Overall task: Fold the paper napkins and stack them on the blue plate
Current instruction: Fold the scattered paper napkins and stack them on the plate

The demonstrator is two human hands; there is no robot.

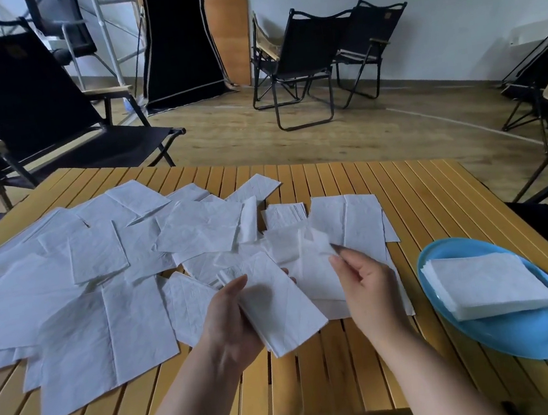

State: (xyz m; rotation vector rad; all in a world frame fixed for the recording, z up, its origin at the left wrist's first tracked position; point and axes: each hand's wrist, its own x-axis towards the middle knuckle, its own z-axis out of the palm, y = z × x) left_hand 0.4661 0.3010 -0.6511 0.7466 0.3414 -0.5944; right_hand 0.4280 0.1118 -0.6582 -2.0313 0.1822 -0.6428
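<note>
The left hand (234,315) is gripping a half-folded napkin (281,303) while the right hand (361,282) is pinching its loose corner — bringing edges flush before creasing looks wisest.

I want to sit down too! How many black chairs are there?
4 clearly: one big chair far left, two side by side by the back wall, one at the right edge. Others may be hidden.

Loose napkins (76,266) were spread over the left and centre of the surface (436,194). Plate (523,338) sat at the right near edge, folded stack (485,281) on it. Chairs (303,62) stood behind the surface, another chair (29,109) at far left.
</note>
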